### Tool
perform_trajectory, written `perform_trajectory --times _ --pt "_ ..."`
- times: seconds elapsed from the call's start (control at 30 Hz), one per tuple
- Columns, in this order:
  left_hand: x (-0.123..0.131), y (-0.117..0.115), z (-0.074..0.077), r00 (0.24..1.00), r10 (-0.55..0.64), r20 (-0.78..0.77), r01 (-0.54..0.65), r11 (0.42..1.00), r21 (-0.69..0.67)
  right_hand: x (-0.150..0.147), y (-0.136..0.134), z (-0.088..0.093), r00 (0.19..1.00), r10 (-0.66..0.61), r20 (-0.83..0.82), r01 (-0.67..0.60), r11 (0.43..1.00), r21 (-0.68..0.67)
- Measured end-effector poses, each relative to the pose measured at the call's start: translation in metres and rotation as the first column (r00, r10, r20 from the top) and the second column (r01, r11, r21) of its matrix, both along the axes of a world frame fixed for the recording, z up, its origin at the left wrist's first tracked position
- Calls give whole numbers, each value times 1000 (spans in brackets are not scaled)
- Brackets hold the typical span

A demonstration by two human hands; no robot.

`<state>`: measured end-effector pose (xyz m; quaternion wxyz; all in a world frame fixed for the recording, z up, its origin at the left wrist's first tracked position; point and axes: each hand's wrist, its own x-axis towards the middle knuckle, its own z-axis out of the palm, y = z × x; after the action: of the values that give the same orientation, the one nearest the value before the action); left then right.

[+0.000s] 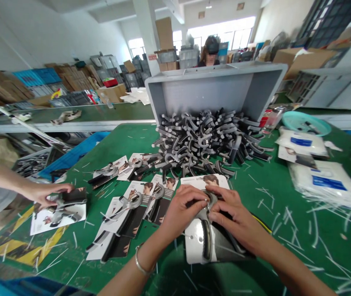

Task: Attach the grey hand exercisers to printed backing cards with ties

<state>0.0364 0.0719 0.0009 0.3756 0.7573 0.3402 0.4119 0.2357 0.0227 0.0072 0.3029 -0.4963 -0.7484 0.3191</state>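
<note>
On the near side of the table [126, 144], the left hand [178, 209] pinched a white tie [206, 200] while the right hand [232, 209] gripped the hand exerciser [206, 242] on its card [192, 253], apparently mid-fastening, the next move likely calling for a snug pull.

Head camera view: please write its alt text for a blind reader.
The person's left hand and right hand touch a grey-and-black two-handled tool on a printed card, on a green table. Behind, a heap of similar tools lies before a tipped grey plastic crate; a co-worker's hand is at left.
</note>
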Motion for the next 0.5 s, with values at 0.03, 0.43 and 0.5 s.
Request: perform_trajectory --times 0.03,0.43,0.5 --pt "0 0 0 1000 -2 -2 2 1000 0 0 0 0 1000 -2 -3 2 1000 -1" --pt "-2 -3 -1 998 -63 -31 65 996 64 -4 1 2 999 -47 -23 47 999 -10" --pt "-5 -3 1 992 -125 -25 126 991 44 -6 2 2 997 -70 -35 70 998 -6"
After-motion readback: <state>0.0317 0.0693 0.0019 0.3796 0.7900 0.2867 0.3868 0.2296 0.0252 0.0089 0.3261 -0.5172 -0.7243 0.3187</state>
